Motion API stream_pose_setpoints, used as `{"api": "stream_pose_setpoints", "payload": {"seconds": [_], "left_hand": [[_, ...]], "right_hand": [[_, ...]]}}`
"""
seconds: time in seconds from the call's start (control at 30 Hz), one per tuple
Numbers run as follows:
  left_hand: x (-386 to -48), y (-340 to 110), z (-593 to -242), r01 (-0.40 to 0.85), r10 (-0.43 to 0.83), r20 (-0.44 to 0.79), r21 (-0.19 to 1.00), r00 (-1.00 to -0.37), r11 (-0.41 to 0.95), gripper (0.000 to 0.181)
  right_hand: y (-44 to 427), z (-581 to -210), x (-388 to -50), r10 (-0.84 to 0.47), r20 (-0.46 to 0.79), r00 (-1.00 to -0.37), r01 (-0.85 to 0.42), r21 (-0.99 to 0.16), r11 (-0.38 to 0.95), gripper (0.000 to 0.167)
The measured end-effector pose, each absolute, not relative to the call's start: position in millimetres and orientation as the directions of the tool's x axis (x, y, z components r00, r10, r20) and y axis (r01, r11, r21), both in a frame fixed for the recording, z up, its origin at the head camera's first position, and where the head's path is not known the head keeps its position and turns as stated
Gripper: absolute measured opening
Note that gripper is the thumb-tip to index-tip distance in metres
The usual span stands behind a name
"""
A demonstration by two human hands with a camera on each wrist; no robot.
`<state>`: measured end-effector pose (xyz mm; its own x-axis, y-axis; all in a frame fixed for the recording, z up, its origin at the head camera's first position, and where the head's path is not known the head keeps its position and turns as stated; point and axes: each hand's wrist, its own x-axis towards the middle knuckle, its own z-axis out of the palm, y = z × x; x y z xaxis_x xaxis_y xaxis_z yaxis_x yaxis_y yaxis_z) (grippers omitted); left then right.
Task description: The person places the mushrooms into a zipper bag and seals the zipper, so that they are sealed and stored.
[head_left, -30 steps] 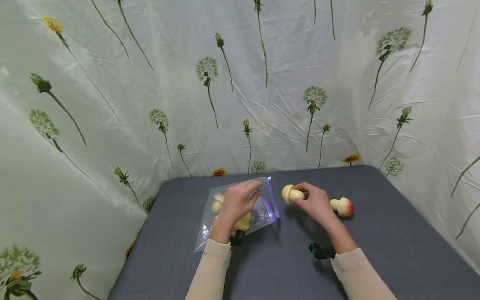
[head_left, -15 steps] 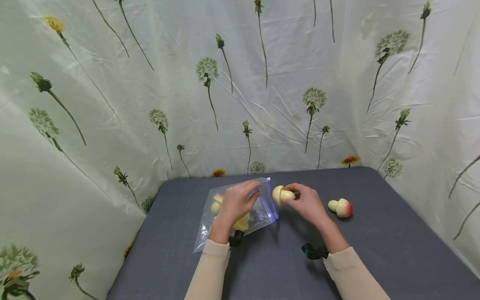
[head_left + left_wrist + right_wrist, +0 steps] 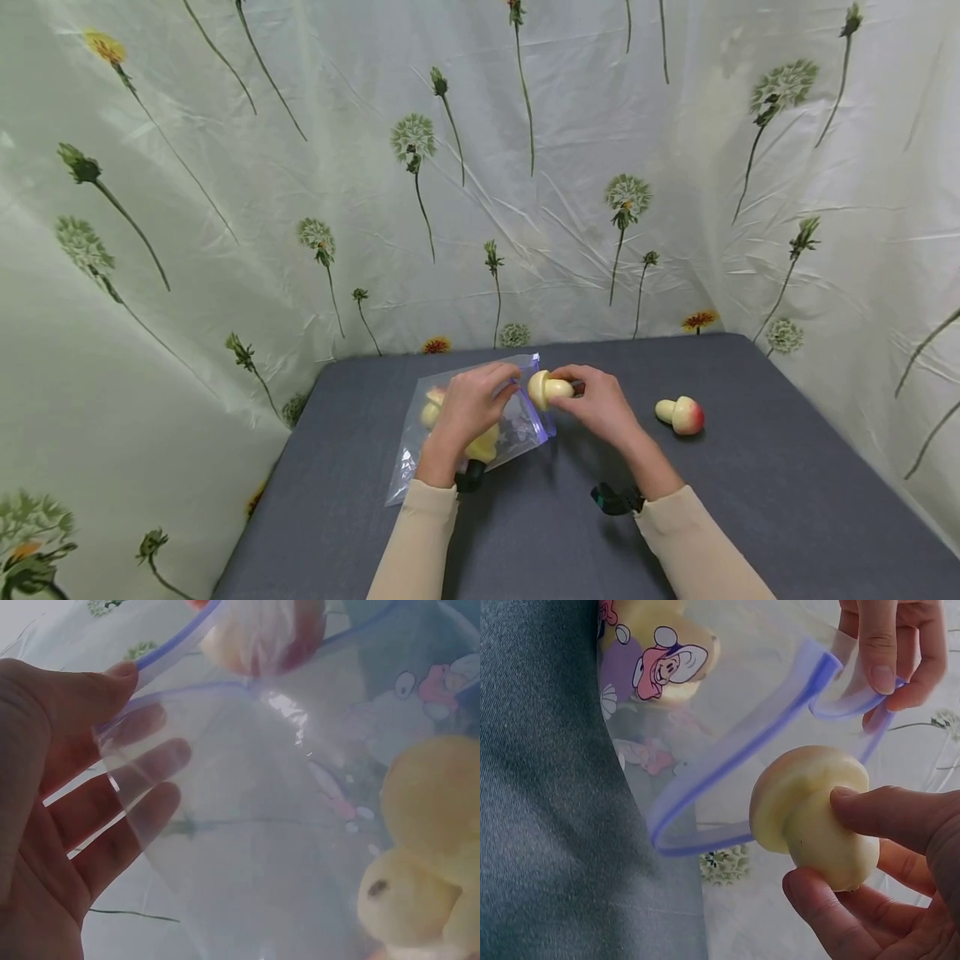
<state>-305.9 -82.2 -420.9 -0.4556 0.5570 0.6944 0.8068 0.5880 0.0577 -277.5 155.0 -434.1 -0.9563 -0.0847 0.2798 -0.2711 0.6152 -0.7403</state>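
Observation:
A clear zip bag point(image 3: 517, 427) with a purple-blue edge hangs from my left hand point(image 3: 471, 408), whose thumb and fingers pinch its rim. Its mouth gapes to the right in the right wrist view. Pale yellow toy pieces point(image 3: 409, 896) lie inside. My right hand point(image 3: 603, 407) grips a toy mushroom point(image 3: 817, 817) by its stem, the cap pointing at the bag's mouth. In the left wrist view the cap point(image 3: 262, 637) shows by the purple-blue edge; whether it has crossed the opening I cannot tell.
Another toy mushroom point(image 3: 687, 415), with a red-tipped cap, lies on the dark table point(image 3: 780, 500) to the right of my right hand. Behind the table and at its sides hangs a pale curtain point(image 3: 555, 225) printed with dandelions.
My right hand has carried the gripped mushroom leftward, from beside the bag to its mouth. My left hand has stayed nearly still, pinching the rim.

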Motion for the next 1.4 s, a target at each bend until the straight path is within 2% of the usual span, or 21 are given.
{"api": "stream_pose_setpoints", "payload": {"seconds": [0.33, 0.53, 1.4], "left_hand": [[-305.1, -87.8, -416.1, 0.813, 0.560, 0.680, 0.094, -0.474, 0.574, 0.019], [-305.4, -87.5, -415.3, 0.821, 0.554, 0.691, 0.100, -0.463, 0.562, 0.017], [-303.2, -90.5, -413.7, 0.811, 0.546, 0.667, 0.155, -0.507, 0.564, 0.018]], "right_hand": [[143.9, -435.4, -282.6, -0.107, 0.242, -0.964, -0.259, -0.783, 0.565, 0.031], [140.3, -437.6, -286.5, -0.109, 0.211, -0.971, -0.235, -0.789, 0.568, 0.032], [118.1, -440.1, -295.3, -0.124, 0.189, -0.974, -0.226, -0.784, 0.578, 0.035]]}}
